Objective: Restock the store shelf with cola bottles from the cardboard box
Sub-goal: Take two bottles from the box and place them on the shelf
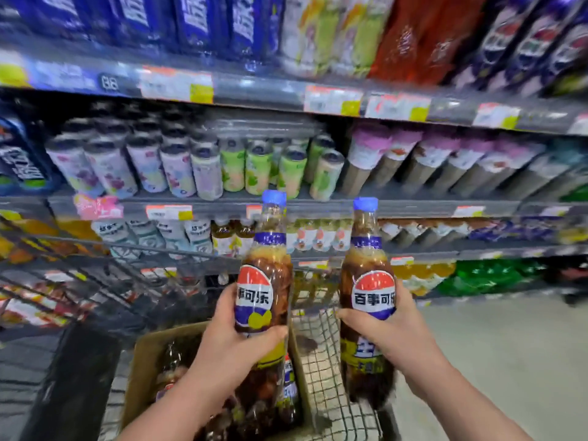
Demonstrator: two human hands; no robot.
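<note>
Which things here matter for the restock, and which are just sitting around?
Job: left hand gripping left cola bottle; right hand gripping right cola bottle; cardboard box; store shelf.
Just there: drink cans; green bottles; wire cart.

Before shelves: left bottle beside right bottle; cardboard box below, seemingly in wire cart, more bottles inside.

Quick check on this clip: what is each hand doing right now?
Left hand: grips a cola bottle upright above the cardboard box.
Right hand: grips a second cola bottle, also upright.
</note>
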